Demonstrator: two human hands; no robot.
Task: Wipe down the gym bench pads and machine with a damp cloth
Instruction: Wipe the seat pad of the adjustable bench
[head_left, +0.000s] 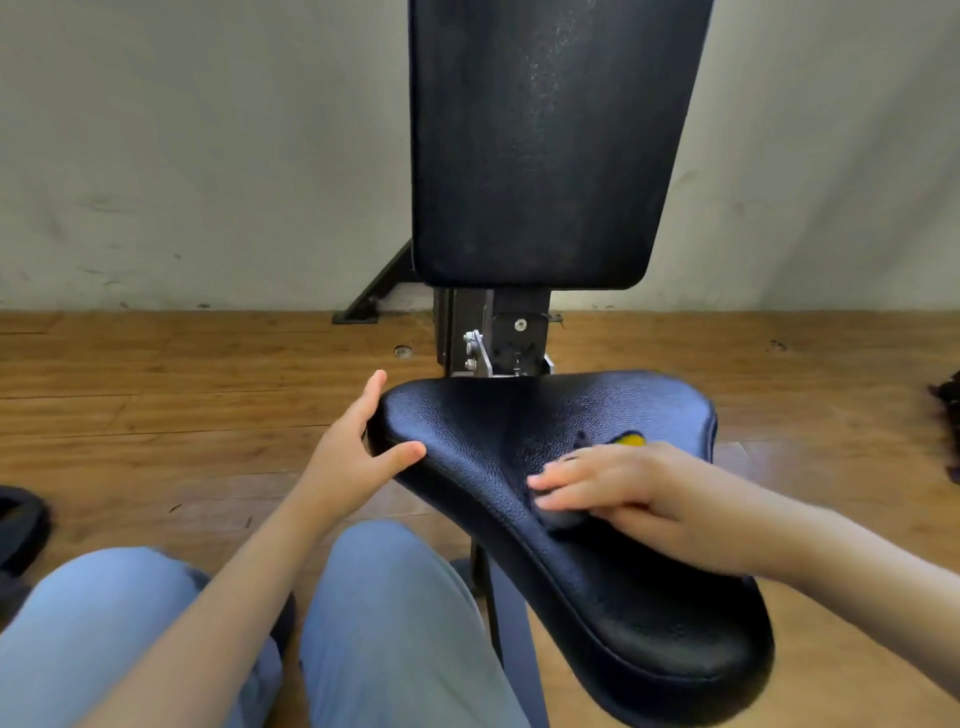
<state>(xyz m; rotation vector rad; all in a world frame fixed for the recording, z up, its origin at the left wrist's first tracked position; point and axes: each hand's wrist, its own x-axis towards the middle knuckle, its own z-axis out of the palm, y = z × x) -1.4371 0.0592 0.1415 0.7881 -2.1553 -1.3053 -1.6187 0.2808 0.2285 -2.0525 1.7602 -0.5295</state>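
black leather seat pad (519, 452) mid-wipe: right hand (618, 493) pressing cloth (631, 439) flat onto it, left hand (358, 447) gripping the pad's edge. could miss the backrest pad (540, 140) entirely.

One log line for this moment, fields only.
left hand: grips seat pad edge | right hand: presses cloth on seat | back pad: untouched

Seat pad (545, 441) black, pebbled leather grain; back pad (535, 140) black, faint pale speckle. Cloth (631, 439) dark with yellow patch (mostly hidden under hand). Frame (511, 332) black, bracket (475, 353) silver. Floor (182, 389) brown wood-plank. Wall (197, 145) off-white, scuffed. Trousers (379, 623) light blue
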